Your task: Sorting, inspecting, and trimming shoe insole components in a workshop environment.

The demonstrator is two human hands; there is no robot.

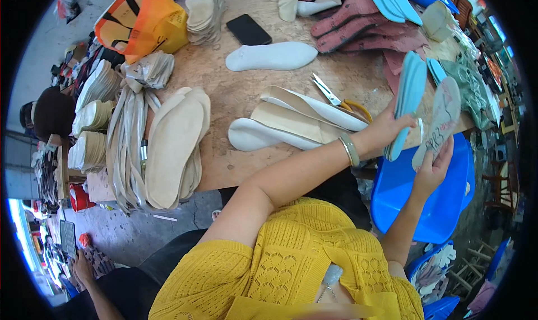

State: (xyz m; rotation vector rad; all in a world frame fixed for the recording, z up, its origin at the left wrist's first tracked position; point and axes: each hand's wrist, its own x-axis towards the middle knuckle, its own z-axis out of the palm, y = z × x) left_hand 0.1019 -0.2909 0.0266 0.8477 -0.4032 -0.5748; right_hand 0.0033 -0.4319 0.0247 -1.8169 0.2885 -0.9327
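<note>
Nearest, the yellow knitted sleeves (291, 253) run out to both hands, which meet over the blue chair (426, 191) just beyond the right corner of the table (224, 85). The left hand (386, 128), a bangle (350, 149) at its wrist, grasps a stack of blue insoles (408, 99) on edge, fingers wrapped round the lower part so the pile stands upright and fanned, probably so that single pieces can be peeled off. The right hand (434, 169) clasps one grey insole (443, 121) from beneath, its flat face tilted up toward the head, as if for a look at the marking on it; the two insoles sit just beside each other, whether touching I cannot tell. On the table, left of the hands, white and beige soles (291, 124) lie fanned and overlapping, with scissors (330, 93) just past them, within easy reach. Farther left a tall pile of beige insoles (174, 146) lies beside a bundle of grey strips (126, 146). Beyond, toward the far edge of the table, lie a single white sole (272, 57), a black phone (248, 30), dark red soles (370, 31) and an orange bag (140, 23) at the far left corner.
</note>
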